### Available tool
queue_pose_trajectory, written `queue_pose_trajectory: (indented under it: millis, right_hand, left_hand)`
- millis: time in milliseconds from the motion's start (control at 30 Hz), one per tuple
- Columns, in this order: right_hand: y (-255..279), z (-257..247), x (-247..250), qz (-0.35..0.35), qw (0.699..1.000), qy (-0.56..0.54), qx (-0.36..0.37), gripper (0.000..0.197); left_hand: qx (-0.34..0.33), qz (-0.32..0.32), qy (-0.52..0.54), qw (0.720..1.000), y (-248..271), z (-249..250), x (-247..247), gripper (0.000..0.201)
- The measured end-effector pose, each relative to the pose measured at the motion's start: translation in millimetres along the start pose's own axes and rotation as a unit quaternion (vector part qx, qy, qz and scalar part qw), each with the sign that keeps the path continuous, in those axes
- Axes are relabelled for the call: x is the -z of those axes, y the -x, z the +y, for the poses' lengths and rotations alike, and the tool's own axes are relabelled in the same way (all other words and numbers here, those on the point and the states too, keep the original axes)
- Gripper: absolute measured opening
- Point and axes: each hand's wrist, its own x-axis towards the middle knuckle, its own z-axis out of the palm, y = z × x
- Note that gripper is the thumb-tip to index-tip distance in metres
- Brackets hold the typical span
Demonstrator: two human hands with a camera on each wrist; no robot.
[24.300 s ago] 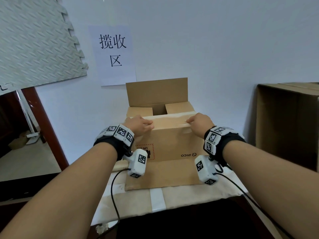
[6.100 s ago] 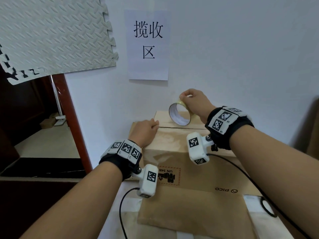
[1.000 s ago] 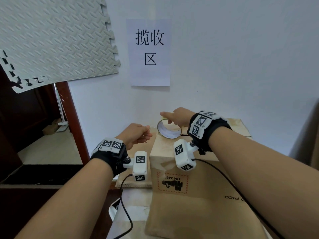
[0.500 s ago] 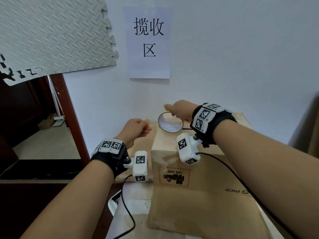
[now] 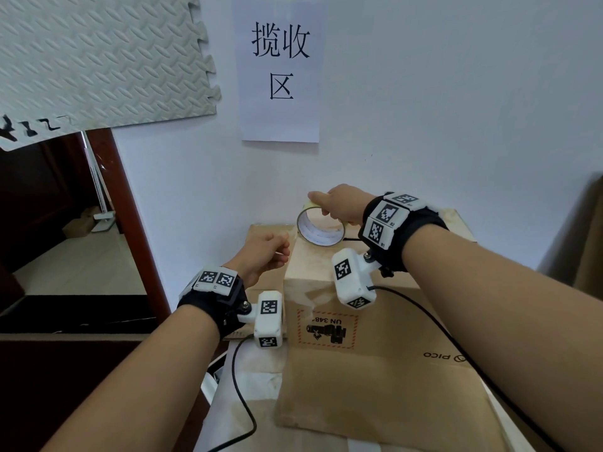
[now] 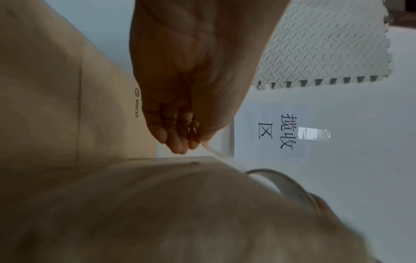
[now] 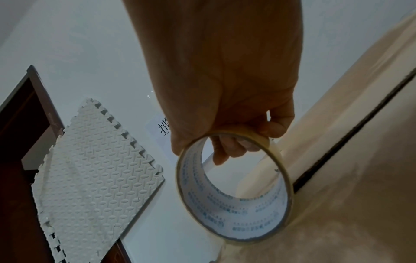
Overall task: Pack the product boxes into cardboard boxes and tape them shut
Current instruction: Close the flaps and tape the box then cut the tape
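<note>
A closed brown cardboard box [image 5: 375,340] stands on the table, with its top seam [image 7: 351,142] showing in the right wrist view. My right hand [image 5: 323,207] grips a roll of clear tape [image 5: 321,230] by its upper rim, above the box's far left top corner. The roll [image 7: 234,188] stands on edge against the box top. My left hand [image 5: 280,252] is at the box's left edge, and its fingertips [image 6: 180,144] pinch the tape's free end [image 6: 210,150]. That strip runs toward the roll [image 6: 288,185].
A paper sign [image 5: 280,70] and a grey foam mat [image 5: 98,60] hang on the white wall close behind. A flat cardboard piece [image 5: 264,288] leans left of the box. A dark doorframe [image 5: 130,223] is at left, a larger carton [image 5: 592,223] at right.
Since a second ago my right hand has raised the roll slightly over the box's left end. My left hand keeps pinching the tape end at the left edge.
</note>
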Motion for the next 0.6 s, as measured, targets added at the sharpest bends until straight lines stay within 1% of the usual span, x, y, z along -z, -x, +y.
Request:
queue_pose_trajectory:
  millis: [100,233,333,400,433,533,567,600]
  right_hand:
    - [0,0,0,0.002,1.0,0.0,0.003,0.044]
    - [-1,1,-1,0.007,1.0,-0.001,0.007,0.044]
    - [-2,2,-2,0.009,1.0,-0.002,0.007,0.044]
    - [-2,2,-2,0.01,1.0,-0.004,0.007,0.044]
    - [-2,2,-2,0.01,1.0,-0.006,0.008,0.044]
    - [-1,3,-1,0.007,1.0,-0.013,0.009,0.044]
    - [-1,3,-1,0.007,1.0,-0.012,0.01,0.044]
    - [-1,3,-1,0.008,1.0,-0.01,0.011,0.044]
  left_hand:
    - [0.011,-0.014,0.005,1.0,0,-3,-8,0.022]
    - [0.022,-0.013,0.014,1.0,0,-4,-13,0.026]
    - [0.014,-0.009,-0.038,0.999,1,-2,-16,0.023]
    - [0.017,-0.019,-0.077,0.997,1,-1,-17,0.019]
    - [0.028,-0.034,-0.086,0.995,2,-1,-18,0.023]
    - [0.093,-0.065,-0.099,0.989,4,-3,-17,0.052]
    - [0.112,-0.065,-0.095,0.987,6,-4,-15,0.057]
    - [0.122,-0.073,-0.097,0.985,6,-4,-13,0.056]
